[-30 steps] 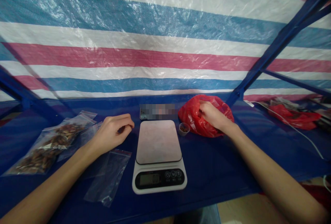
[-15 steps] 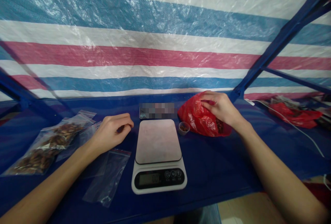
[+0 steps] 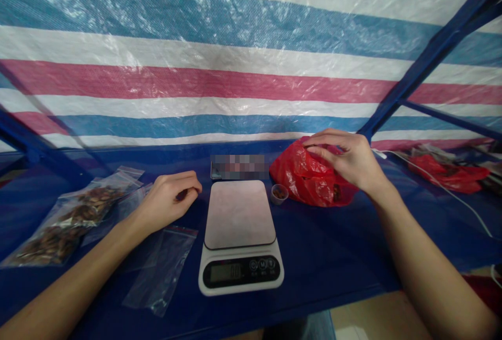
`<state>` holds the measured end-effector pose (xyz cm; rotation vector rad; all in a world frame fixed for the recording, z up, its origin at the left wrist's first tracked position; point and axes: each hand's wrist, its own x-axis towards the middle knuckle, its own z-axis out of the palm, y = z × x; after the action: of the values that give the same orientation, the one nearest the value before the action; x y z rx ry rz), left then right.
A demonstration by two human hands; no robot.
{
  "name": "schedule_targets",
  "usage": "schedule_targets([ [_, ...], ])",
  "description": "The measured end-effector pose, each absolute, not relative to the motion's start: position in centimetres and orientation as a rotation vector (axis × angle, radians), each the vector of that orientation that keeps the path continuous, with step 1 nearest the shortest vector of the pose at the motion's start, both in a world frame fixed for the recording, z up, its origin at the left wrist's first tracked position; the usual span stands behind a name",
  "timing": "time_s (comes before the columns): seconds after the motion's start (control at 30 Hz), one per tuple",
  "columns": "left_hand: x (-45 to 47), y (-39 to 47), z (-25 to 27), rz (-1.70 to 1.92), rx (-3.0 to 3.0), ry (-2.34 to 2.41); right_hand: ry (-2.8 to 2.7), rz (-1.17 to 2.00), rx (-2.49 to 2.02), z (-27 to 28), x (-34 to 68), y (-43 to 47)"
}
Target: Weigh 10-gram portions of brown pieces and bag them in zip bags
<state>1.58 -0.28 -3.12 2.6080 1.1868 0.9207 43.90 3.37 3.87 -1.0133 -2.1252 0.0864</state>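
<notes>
My right hand pinches the upper edge of a red plastic bag; some brown contents show at the bag's lower right. Left of the bag stands a small clear cup with brown pieces in it. A white kitchen scale with a bare weighing plate sits in the middle, its display lit dimly with digits near zero. My left hand rests on the blue table left of the scale, fingers curled and closed, with nothing visible in them. Below it lies an empty clear zip bag.
Filled zip bags of brown dried pieces lie at the left. Behind the scale is a flat object, blurred out. A white cable and another red bag lie at the right. Blue frame posts and striped sheeting stand behind.
My right hand has moved a little to the right and up, still gripping the red bag, whose opening edge has shifted with it. My left hand stays in place.
</notes>
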Motion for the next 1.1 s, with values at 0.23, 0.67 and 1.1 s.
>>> schedule_targets([
  [0.23, 1.7, -0.2, -3.0, 0.913, 2.610, 1.201, -2.144, 0.127, -0.946, 4.6, 42.4, 1.6],
  [0.67, 1.6, 0.0, -3.3, 0.888, 2.626, 1.184, -2.194, 0.026, -1.000, 4.3, 42.6, 1.6],
  [1.1, 1.6, -0.1, -3.3, 0.881, 2.609, 1.193, -2.019, -0.104, -1.041, 6.8, 44.3, 0.3],
])
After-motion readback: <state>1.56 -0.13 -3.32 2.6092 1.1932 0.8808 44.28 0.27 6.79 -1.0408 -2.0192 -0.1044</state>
